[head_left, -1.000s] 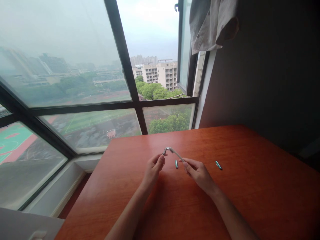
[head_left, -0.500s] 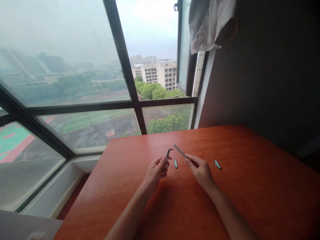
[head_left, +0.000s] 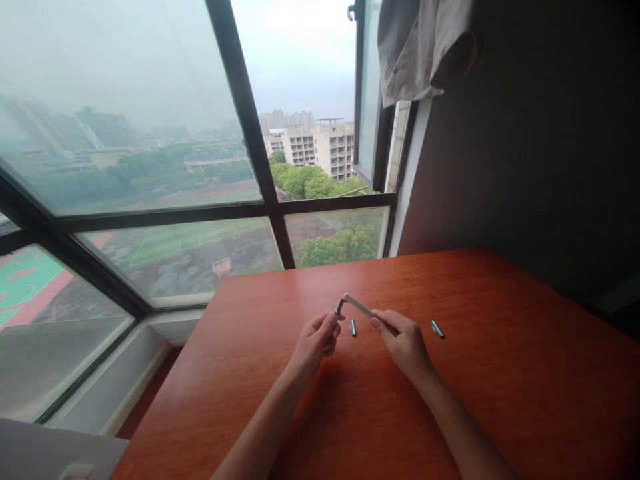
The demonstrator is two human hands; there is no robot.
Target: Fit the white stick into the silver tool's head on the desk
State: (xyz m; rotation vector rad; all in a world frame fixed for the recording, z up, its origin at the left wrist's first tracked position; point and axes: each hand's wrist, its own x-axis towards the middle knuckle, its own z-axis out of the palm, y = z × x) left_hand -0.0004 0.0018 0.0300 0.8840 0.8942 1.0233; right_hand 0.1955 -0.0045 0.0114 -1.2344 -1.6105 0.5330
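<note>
My left hand [head_left: 316, 341] is closed round a small dark-grey metal piece [head_left: 340, 307] with a bent end; most of it is hidden in the fingers. My right hand [head_left: 403, 338] pinches a slim pale stick [head_left: 357, 305] with a rounded end. Its tip meets the bent end of the metal piece above the table, or overlaps it in this view. Just behind my left fingers lies a small teal-and-black bar [head_left: 353, 327], like a razor cartridge. A similar teal-and-black bar [head_left: 437, 329] rests to the right of my right hand.
The reddish-brown wooden table [head_left: 500, 373] fills the foreground. Dark-framed windows [head_left: 280, 240] stand behind and left of it, one pane open. Grey cloth [head_left: 420, 53] hangs at the upper right beside a dark wall [head_left: 530, 147].
The stick and the metal piece have come together; a gap showed between their ends before. My hands have barely moved, and both bars lie where they were.
</note>
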